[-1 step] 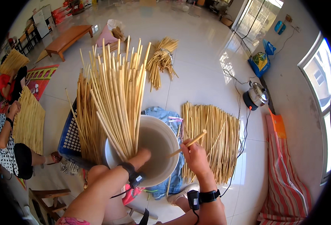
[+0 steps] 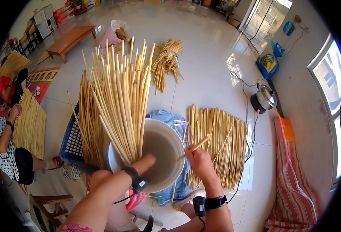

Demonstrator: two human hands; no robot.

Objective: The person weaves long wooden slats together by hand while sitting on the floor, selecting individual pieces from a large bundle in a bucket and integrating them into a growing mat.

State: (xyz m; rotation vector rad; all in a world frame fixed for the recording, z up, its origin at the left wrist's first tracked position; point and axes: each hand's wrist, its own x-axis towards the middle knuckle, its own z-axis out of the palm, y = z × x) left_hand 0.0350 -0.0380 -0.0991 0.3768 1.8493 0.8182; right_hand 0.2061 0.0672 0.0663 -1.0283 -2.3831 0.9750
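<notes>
My left hand [image 2: 146,162] reaches into a round pale bucket [image 2: 178,144] of cloudy water, its fingers blurred and hidden. A tall bundle of pale reed sticks [image 2: 124,96] stands in the bucket beside that hand. My right hand [image 2: 197,158] grips a single reed stick [image 2: 203,140], slanted over the bucket's right rim. Right of the bucket a flat pile of sticks [image 2: 217,147] lies beside blue denim cloth [image 2: 159,115]. Darker reeds [image 2: 91,123] lean in a blue plastic basket [image 2: 70,139] on the left.
Two co-workers [image 2: 2,135] [image 2: 6,89] hold reed mats at left. A wooden bench [image 2: 70,40] and tied bundle [image 2: 166,62] are behind. An electric pot [image 2: 266,96] with cables, striped cloth [image 2: 294,181] and a window line the right. A wooden chair [image 2: 48,208] is lower left.
</notes>
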